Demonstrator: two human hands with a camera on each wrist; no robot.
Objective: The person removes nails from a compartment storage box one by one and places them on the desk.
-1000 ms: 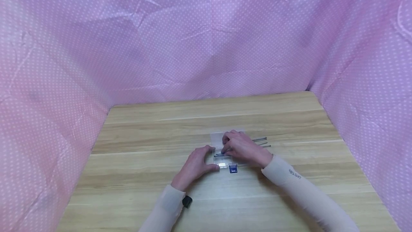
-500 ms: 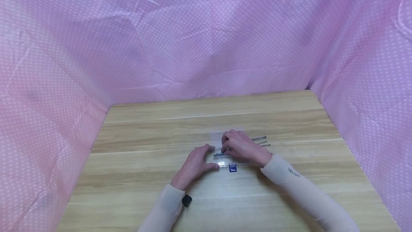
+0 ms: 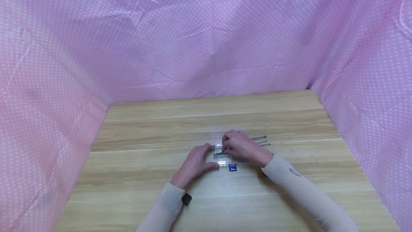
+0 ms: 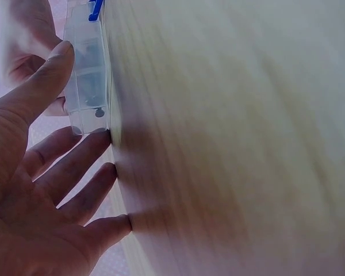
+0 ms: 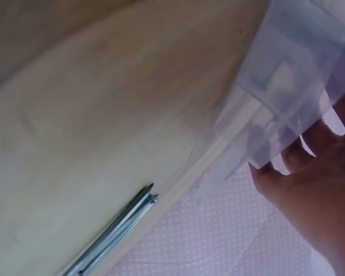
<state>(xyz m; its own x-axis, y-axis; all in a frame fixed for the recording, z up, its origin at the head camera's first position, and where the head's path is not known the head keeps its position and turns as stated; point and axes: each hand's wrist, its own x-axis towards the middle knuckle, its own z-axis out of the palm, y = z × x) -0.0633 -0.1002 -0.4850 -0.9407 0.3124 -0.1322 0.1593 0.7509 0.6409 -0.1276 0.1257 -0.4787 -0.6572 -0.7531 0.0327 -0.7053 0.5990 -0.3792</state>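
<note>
A clear plastic compartment box (image 3: 222, 159) stands on the table, its lid (image 3: 217, 136) swung back and a blue latch (image 3: 233, 168) at its near side. My left hand (image 3: 194, 162) grips the box's left end, thumb on the near wall and index finger at the far one. In the left wrist view its other fingertips (image 4: 130, 222) rest at the tabletop. My right hand (image 3: 241, 146) reaches into the box from the right, pinching a slim metal nail (image 3: 218, 154) in the left compartment. The nail's other end is hidden behind the fingers.
To the right of the box, several long nails (image 3: 259, 138) lie on the wooden table (image 3: 154, 135), partly behind the right hand. They show as a bundle of nails (image 5: 112, 236) in the right wrist view. Pink dotted cloth (image 3: 206, 46) hangs around the table's back and sides.
The right fingers have shifted slightly in the compartment, and the nails there now lie closer together. The left hand has stayed at the box's left end.
</note>
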